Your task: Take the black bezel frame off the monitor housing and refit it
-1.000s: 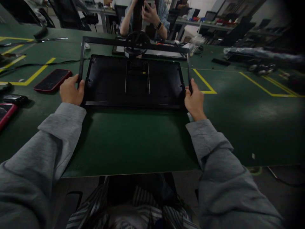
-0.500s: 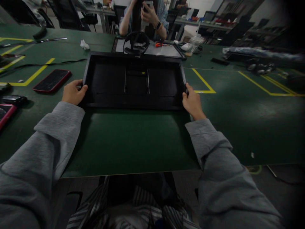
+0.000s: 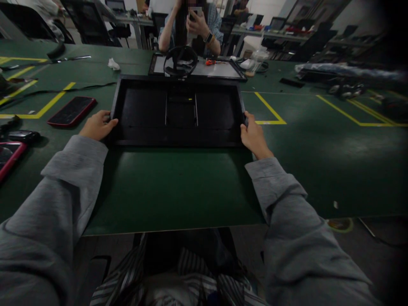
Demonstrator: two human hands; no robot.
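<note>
A black monitor back shell with a thin black frame laid on it (image 3: 178, 111) lies flat on the green table (image 3: 178, 187) in front of me. My left hand (image 3: 97, 125) rests curled on the shell's left edge near the front corner. My right hand (image 3: 253, 135) grips the right edge near the front corner. Both sleeves are grey.
A red-edged phone (image 3: 72, 110) lies to the left, another red device (image 3: 8, 155) at the far left edge. Behind the shell sit a second panel (image 3: 219, 70) and a round black stand (image 3: 180, 61). A person across the table holds up a phone. Yellow tape lines mark the table.
The thin frame, held tilted up above the shell a second ago, has come down flat onto it. Both hands stayed at the side edges and lowered with it.
</note>
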